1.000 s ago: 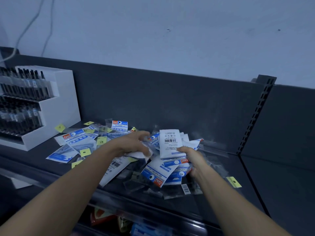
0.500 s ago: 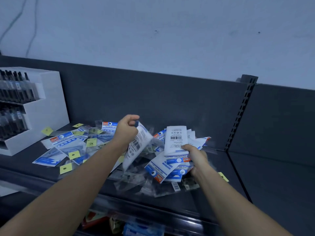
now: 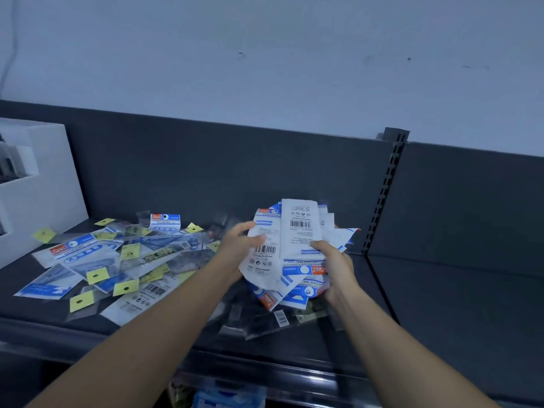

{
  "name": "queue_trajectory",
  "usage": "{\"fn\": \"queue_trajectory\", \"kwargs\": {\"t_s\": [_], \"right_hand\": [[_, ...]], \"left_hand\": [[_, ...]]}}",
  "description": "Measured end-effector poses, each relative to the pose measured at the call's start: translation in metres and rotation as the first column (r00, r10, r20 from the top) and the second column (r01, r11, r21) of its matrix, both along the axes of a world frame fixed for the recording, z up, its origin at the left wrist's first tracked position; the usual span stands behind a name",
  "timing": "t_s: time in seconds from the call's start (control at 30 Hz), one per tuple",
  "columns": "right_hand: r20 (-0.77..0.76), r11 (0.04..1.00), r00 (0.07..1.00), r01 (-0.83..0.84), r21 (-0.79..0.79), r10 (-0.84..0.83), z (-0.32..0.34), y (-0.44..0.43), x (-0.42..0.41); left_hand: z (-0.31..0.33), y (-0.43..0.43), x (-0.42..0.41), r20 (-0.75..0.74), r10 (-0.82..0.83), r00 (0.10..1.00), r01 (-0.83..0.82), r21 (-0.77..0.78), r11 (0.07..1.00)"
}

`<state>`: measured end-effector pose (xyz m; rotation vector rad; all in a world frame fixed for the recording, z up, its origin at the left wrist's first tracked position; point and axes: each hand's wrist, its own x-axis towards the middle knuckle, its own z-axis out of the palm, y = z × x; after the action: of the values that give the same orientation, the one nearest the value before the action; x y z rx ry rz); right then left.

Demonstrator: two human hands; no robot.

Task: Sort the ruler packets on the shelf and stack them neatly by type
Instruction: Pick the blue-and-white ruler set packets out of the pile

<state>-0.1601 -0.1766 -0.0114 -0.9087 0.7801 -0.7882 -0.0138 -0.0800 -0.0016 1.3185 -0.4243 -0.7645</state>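
Note:
My right hand grips a fanned bundle of blue-and-white ruler packets above the dark shelf, thumb pressed on top. My left hand pinches one white packet with a barcode and holds it against the left side of that bundle. To the left, a loose pile of ruler packets lies spread on the shelf, some blue-headed, some clear with yellow tags. The clear ends of the held packets hang down below my hands.
A white stepped display stand sits at the far left of the shelf. A slotted upright divides the dark back panel. More packaged goods show on the lower shelf under the front edge.
My left hand has carried the white barcode packet rightward from the loose pile to the bundle in my right hand. The view has shifted to the right.

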Motion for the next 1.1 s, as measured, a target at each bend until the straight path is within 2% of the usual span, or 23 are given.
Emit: {"fn": "queue_trajectory", "kwargs": {"t_s": [0.13, 0.2, 0.3, 0.43, 0.57, 0.67, 0.87, 1.1], "right_hand": [[0.014, 1.0, 1.0, 0.003, -0.016, -0.002, 0.004, 0.0, -0.011], [0.022, 1.0, 1.0, -0.008, -0.022, 0.009, 0.007, -0.002, -0.016], [0.061, 0.999, 0.998, 0.008, -0.048, -0.005, 0.008, -0.004, -0.023], [0.072, 0.99, 0.996, 0.058, -0.13, -0.049, 0.012, -0.004, -0.037], [0.1, 0.987, 0.988, 0.128, -0.091, -0.119, 0.01, -0.013, -0.055], [0.065, 0.981, 0.979, 0.195, -0.017, -0.194, 0.01, -0.017, -0.073], [-0.001, 0.954, 0.966, 0.255, -0.158, -0.258, 0.013, -0.029, -0.125], [-0.035, 0.924, 0.932, 0.352, -0.148, -0.361, 0.018, -0.058, -0.194]], "left_hand": [[-0.011, -0.017, -0.012, 0.092, -0.073, 0.993, 0.065, 0.085, 0.994], [-0.009, -0.021, -0.015, 0.08, -0.101, 0.992, 0.093, 0.092, 0.991], [-0.005, -0.027, -0.017, -0.005, -0.239, 0.971, 0.239, 0.011, 0.971], [-0.001, -0.04, -0.033, 0.066, -0.407, 0.911, 0.41, -0.049, 0.911], [-0.002, -0.058, -0.046, 0.004, -0.376, 0.927, 0.375, -0.063, 0.925], [0.0, -0.066, -0.052, 0.021, -0.379, 0.925, 0.379, -0.032, 0.925], [0.009, -0.093, -0.092, 0.013, -0.472, 0.882, 0.471, 0.029, 0.882], [0.02, -0.131, -0.166, 0.024, -0.544, 0.839, 0.543, 0.024, 0.839]]}}
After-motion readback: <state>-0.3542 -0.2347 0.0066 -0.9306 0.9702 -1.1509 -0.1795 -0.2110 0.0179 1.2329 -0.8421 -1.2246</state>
